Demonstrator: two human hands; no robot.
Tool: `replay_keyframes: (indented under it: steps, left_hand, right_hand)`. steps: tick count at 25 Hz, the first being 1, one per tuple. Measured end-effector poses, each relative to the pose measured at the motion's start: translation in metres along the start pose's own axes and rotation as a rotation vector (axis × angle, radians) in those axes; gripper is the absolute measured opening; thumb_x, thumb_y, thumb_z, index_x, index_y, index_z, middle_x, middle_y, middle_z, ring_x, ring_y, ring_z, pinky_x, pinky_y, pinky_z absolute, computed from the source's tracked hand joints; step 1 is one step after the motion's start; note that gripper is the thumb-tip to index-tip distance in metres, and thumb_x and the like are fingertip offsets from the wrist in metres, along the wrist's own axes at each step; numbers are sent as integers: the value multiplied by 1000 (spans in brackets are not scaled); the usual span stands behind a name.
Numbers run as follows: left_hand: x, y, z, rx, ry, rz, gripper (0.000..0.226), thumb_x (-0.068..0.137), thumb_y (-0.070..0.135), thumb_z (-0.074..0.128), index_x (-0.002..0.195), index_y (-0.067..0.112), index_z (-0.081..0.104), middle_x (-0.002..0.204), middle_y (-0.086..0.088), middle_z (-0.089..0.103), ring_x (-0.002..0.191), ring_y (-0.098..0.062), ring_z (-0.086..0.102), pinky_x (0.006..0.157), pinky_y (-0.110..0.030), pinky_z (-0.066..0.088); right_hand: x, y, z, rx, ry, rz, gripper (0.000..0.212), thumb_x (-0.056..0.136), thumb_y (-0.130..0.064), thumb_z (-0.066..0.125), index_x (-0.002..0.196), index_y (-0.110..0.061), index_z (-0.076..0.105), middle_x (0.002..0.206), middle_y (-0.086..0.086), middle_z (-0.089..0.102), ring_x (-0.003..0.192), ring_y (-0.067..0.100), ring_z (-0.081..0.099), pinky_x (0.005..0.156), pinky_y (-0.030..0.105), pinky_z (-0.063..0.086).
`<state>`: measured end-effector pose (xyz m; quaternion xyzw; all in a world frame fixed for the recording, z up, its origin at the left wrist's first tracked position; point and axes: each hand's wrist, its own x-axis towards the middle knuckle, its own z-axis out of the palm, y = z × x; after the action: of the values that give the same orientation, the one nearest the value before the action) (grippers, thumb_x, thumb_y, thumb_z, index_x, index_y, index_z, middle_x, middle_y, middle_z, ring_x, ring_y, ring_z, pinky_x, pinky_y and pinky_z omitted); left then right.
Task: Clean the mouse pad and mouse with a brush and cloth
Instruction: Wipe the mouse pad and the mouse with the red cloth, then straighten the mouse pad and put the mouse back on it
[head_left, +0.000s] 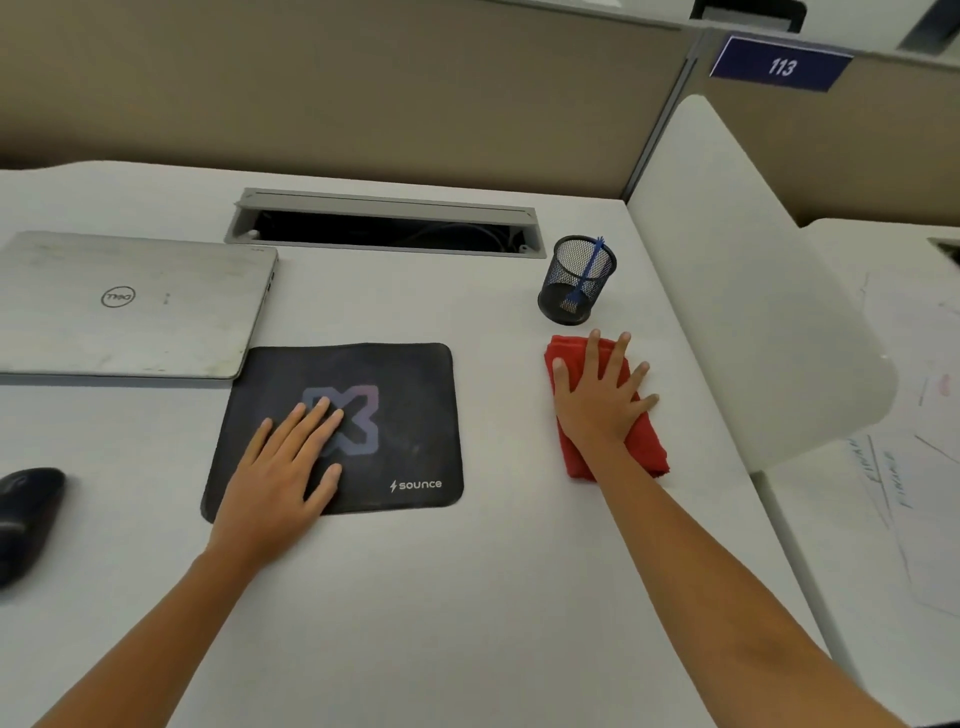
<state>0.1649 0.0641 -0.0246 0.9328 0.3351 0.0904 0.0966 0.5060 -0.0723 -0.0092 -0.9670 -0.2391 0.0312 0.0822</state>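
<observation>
Two flat, open hands: left hand (283, 470) presses the pad (395, 441); right hand (597, 395) rests on the cloth (644, 447), gripping nothing.

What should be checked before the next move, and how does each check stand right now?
1. Left hand flat on the pad, steadying it: ok.
2. Right hand on the cloth, spread flat, not yet gripping: not ok.
3. Pad free of the mouse, which sits off to its left: ok.
4. Brush within reach, standing in the cup: ok.
5. Laptop shut, clear of wiping: ok.
6. Pad clean: cannot tell.
</observation>
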Motion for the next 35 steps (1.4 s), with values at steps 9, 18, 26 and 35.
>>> replay_keyframes:
  steps: [9,18,26,35]
  left_hand:
    - [-13,26,-21,-208,328,-31,41,95,19,39,129,7,58,137,-6,55,136,-25,42,114,-45,31]
    - [-8,19,-34,-411,377,-506,25,93,9,57,118,7,62,132,-10,55,120,-28,50,99,-37,42]
    - [7,-7,-46,-472,287,-792,41,95,20,57,131,3,50,131,-20,55,118,-36,54,99,-44,44]
    - [34,-34,-61,-615,254,-874,27,89,18,67,112,3,68,109,-16,70,103,-31,64,96,-41,46]
  right_hand:
    - [-57,-21,-31,456,349,-219,48,93,-20,51,139,-18,41,153,7,31,143,28,20,117,50,16]
    - [-119,-73,-25,697,229,-236,34,89,-3,55,122,-11,57,123,6,58,115,24,50,99,27,41]
    - [-119,-116,-18,579,-134,-18,40,94,-21,55,133,-14,46,131,8,52,115,23,55,94,30,47]
    - [-90,-119,-23,628,-187,103,25,92,-12,58,117,-9,60,117,11,64,98,24,61,80,27,47]
